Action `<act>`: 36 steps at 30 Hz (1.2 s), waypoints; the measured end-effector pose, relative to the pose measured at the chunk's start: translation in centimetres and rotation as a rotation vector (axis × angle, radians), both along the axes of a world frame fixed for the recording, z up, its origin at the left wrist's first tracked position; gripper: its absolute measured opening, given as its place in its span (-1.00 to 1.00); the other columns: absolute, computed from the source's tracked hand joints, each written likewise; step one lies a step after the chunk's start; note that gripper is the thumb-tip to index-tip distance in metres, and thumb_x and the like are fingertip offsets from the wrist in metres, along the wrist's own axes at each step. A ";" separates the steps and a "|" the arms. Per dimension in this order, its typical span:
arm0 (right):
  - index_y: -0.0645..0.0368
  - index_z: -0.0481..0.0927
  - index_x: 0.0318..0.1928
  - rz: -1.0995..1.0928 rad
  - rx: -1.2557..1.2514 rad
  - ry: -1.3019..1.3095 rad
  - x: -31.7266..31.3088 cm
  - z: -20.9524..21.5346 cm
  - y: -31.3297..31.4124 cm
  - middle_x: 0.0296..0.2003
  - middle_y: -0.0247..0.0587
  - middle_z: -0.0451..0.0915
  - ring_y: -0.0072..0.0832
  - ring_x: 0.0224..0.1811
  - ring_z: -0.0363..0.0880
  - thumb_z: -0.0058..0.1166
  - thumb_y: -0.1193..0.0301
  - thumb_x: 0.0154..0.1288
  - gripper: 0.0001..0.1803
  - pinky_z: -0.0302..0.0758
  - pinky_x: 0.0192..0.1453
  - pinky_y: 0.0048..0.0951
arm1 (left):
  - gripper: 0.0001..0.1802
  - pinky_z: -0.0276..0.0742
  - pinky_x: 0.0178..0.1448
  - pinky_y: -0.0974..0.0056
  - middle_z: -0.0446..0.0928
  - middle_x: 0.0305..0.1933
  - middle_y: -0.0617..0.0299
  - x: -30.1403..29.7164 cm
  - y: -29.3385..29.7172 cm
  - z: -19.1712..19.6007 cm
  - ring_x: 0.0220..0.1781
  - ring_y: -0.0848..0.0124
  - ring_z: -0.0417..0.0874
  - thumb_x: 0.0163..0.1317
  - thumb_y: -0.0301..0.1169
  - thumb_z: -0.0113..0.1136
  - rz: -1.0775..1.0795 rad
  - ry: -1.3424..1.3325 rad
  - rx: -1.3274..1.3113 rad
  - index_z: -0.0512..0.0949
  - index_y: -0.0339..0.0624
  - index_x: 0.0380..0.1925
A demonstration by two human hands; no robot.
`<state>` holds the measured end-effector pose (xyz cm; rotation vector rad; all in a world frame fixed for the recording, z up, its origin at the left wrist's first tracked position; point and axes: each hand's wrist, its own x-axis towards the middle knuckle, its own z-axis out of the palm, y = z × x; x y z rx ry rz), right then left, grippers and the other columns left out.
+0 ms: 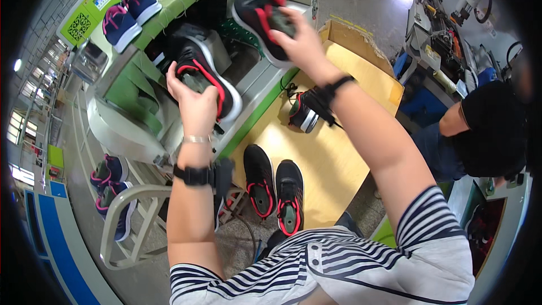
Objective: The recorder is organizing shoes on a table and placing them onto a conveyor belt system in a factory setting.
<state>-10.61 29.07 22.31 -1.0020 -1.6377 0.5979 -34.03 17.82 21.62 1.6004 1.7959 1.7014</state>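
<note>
My left hand (195, 99) grips a black sneaker (223, 82) with a red collar lining and white sole, at the mouth of a machine hung with green flaps. Higher and to the right, my right hand (302, 39) holds a second black sneaker (254, 20) with red lining, tilted on its side. Below them on the wooden table stand two more black and red sneakers, a left one (258, 178) and a right one (289, 186). Another black sneaker (305, 114) sits near my right forearm, partly hidden by the wrist strap.
The machine's green fabric edge (186, 0) carries navy and pink sneakers (121, 25). More such shoes (113, 192) rest on a rack by a curved metal rail (135, 192). A cardboard box (355, 39) borders the table (333, 164). At right, a person in black (491, 130) is close by.
</note>
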 end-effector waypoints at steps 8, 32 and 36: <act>-0.13 0.16 0.52 0.184 -0.152 -0.362 -3.5 -12.2 0.9 0.41 0.16 0.28 0.16 0.22 0.50 0.03 0.39 0.30 -0.23 0.48 0.31 -0.09 | -0.25 0.05 0.55 -0.08 -0.11 0.56 -0.27 4.7 1.5 -4.6 0.58 -0.17 0.00 0.34 -0.33 0.23 0.075 0.422 0.183 0.14 -0.22 0.46; 0.26 0.23 0.45 -0.297 -0.616 0.026 15.0 -24.4 -6.6 0.49 0.33 0.06 0.01 0.59 0.00 0.31 0.07 0.29 -0.11 0.04 0.60 -0.18 | 0.14 0.13 0.55 0.08 0.14 0.41 -0.18 24.4 4.0 -25.6 0.50 0.03 0.17 0.02 -0.33 0.50 -0.787 -0.028 -0.670 -0.07 -0.33 0.47; 0.16 0.25 0.45 -0.236 -0.641 -0.012 16.3 -23.9 -9.9 0.50 0.29 0.07 0.01 0.58 0.04 0.43 0.24 0.15 -0.08 0.07 0.59 -0.16 | 0.13 0.18 0.54 0.08 0.00 0.55 -0.18 23.1 0.6 -24.4 0.47 0.00 0.25 0.11 -0.29 0.46 -1.147 -0.014 -0.706 -0.10 -0.29 0.51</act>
